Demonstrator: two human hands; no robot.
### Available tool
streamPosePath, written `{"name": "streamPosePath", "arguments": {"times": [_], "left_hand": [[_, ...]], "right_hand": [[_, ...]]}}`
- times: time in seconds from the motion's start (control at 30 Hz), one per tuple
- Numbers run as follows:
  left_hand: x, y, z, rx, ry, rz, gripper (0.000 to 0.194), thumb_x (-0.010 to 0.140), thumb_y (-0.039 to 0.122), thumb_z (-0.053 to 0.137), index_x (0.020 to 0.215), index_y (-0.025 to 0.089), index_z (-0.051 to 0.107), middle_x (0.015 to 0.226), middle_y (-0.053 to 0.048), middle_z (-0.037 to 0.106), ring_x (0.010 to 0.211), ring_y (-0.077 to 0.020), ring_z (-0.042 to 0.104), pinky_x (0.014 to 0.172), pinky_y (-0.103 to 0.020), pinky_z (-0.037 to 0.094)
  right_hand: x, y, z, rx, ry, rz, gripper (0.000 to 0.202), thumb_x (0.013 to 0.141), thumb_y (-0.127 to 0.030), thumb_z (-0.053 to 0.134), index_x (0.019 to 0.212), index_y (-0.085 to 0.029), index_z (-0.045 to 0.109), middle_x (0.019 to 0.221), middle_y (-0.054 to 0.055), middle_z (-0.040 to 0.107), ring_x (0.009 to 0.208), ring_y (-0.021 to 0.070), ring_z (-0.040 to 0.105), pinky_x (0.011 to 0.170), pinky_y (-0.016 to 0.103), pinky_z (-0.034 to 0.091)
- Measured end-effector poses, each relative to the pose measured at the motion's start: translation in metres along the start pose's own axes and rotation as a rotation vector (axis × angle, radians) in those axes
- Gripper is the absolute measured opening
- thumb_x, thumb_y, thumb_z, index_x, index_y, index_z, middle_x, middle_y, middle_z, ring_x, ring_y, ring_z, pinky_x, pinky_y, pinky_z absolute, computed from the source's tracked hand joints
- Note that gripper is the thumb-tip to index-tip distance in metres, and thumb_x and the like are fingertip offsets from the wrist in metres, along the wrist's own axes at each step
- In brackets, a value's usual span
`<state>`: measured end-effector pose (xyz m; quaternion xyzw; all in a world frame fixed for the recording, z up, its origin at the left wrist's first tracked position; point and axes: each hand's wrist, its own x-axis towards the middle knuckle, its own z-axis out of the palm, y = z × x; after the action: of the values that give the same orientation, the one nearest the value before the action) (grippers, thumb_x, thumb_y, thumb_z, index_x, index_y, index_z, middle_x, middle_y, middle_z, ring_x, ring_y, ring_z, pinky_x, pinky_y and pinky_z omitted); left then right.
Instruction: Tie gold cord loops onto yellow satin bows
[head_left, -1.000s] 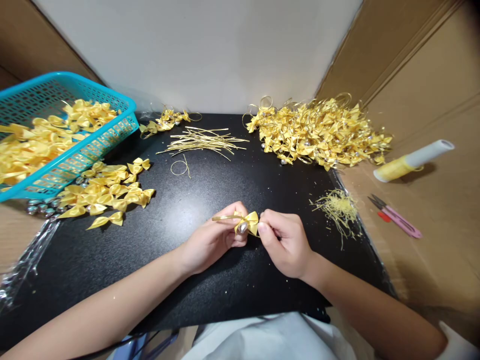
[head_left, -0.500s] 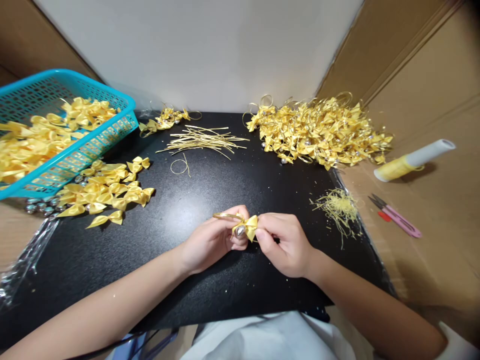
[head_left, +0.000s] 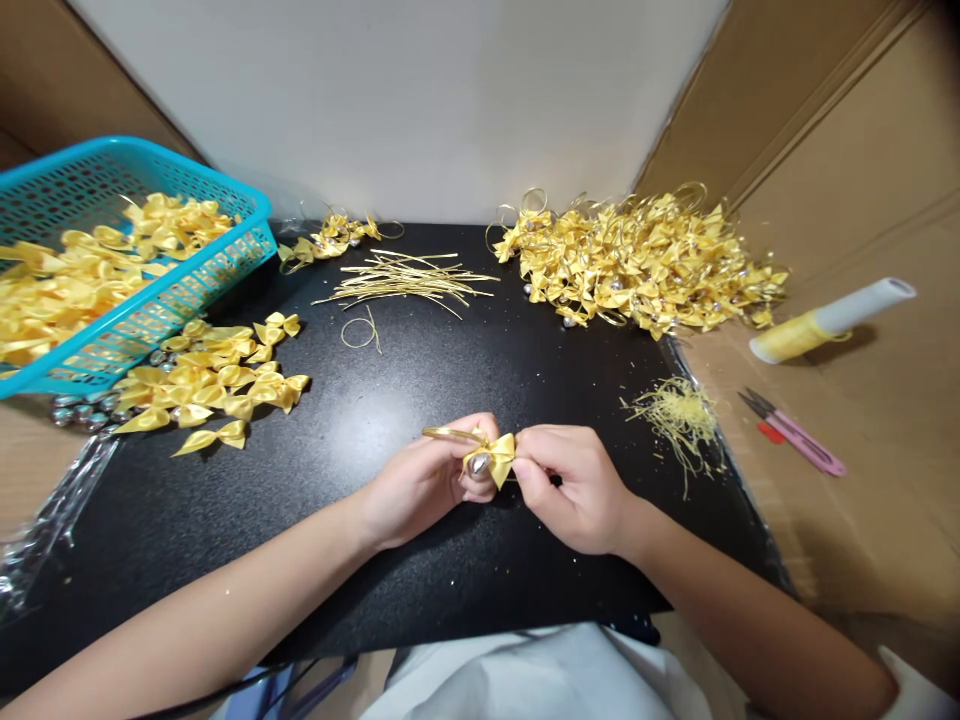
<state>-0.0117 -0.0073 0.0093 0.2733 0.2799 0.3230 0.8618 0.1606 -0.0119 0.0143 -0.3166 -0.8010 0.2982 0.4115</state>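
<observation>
Near the front middle of the black table, my left hand [head_left: 427,475] is closed on a yellow bow [head_left: 501,458] with a silver bell [head_left: 478,464] on its front. A looped gold cord [head_left: 450,434] sticks out to the left above the thumb. My right hand [head_left: 570,490] is pinched at the bow's right side; thumb and forefinger press together there, and what lies between them is too small to tell.
A blue basket [head_left: 150,300] of yellow bows stands left, with loose bows [head_left: 225,375] and silver bells [head_left: 82,412] beside it. Gold cords [head_left: 405,280] lie at the back; finished-looking bows [head_left: 637,260] pile back right. Pink snips [head_left: 806,445] and thread scraps [head_left: 679,415] lie right.
</observation>
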Motion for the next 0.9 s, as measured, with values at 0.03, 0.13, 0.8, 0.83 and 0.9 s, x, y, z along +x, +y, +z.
{"name": "streamPosePath", "arguments": {"times": [0.03,0.13,0.8,0.83,0.9], "left_hand": [[0.0001,-0.0001,-0.0003,-0.003,0.001,0.002,0.017,0.079,0.025,0.06,0.068,0.015,0.051,0.057,0.004,0.038,0.051,-0.0075,0.028,0.053,-0.02,0.026],[0.0001,-0.0007,-0.0012,-0.006,0.001,0.0,0.018,0.079,0.025,0.061,0.068,0.015,0.051,0.057,0.004,0.039,0.051,-0.0075,0.028,0.053,-0.021,0.026],[0.0016,-0.0024,0.0033,-0.007,0.028,0.03,0.023,0.077,0.029,0.067,0.067,0.015,0.053,0.058,0.004,0.042,0.054,-0.0079,0.031,0.054,-0.02,0.028],[0.0014,-0.0019,0.0039,-0.002,0.03,0.033,0.022,0.077,0.029,0.067,0.067,0.015,0.053,0.058,0.003,0.043,0.054,-0.008,0.031,0.054,-0.021,0.028],[0.0011,-0.0014,0.0051,0.016,0.036,0.038,0.022,0.077,0.029,0.067,0.066,0.015,0.053,0.058,0.003,0.044,0.055,-0.0082,0.032,0.054,-0.021,0.029]], "right_hand": [[0.0,0.0001,-0.0003,0.001,0.0,0.0,0.029,0.087,-0.014,0.042,0.061,-0.022,0.031,0.055,-0.006,0.034,0.05,0.0077,0.035,0.049,0.022,0.029],[-0.0001,0.0004,-0.0008,0.005,-0.004,0.0,0.03,0.087,-0.013,0.043,0.061,-0.021,0.031,0.055,-0.006,0.033,0.049,0.0076,0.034,0.049,0.022,0.028],[-0.002,0.0004,0.0048,-0.033,0.064,0.016,0.03,0.086,-0.013,0.043,0.061,-0.021,0.031,0.054,-0.006,0.034,0.049,0.007,0.034,0.049,0.022,0.028],[-0.0017,0.0003,0.0046,-0.033,0.064,0.018,0.03,0.086,-0.013,0.043,0.06,-0.021,0.031,0.054,-0.006,0.033,0.049,0.0069,0.034,0.049,0.022,0.028],[-0.0013,-0.0002,0.0042,-0.031,0.058,0.024,0.03,0.086,-0.012,0.043,0.06,-0.021,0.031,0.054,-0.006,0.033,0.049,0.0067,0.034,0.048,0.022,0.027]]}}
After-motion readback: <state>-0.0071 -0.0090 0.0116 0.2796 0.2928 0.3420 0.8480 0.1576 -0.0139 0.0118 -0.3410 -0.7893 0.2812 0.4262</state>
